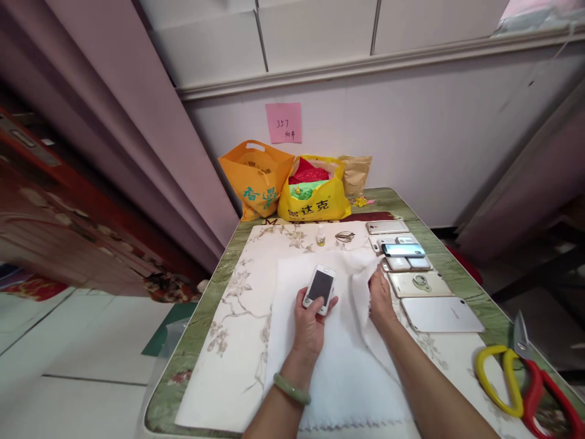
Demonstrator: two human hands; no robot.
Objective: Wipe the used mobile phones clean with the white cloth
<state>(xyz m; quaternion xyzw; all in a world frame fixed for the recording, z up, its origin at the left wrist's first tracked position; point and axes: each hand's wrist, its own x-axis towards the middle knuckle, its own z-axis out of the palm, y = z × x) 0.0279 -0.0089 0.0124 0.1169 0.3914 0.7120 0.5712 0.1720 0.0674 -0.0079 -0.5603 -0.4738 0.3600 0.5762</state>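
Observation:
My left hand (312, 314) is closed around a small white mobile phone (320, 286) with a dark screen, its thumb lying on the front near the lower edge. A green bangle (291, 390) circles that wrist. A white cloth (338, 360) is spread on the table beneath the phone. At the cloth's right side, my right hand (380, 294) grips its lifted edge, which folds up in front of the fingers. Just right of this hand lies a row of several phones, among them a gold one with a ring holder (420, 281) and a silver one (441, 314).
A small white bottle (320, 235) and a pair of glasses (345, 236) stand beyond the cloth. Orange (256, 180) and yellow (315, 204) bags line the back. Large scissors (521, 378) with yellow and red handles lie at the right edge, blades pointing away.

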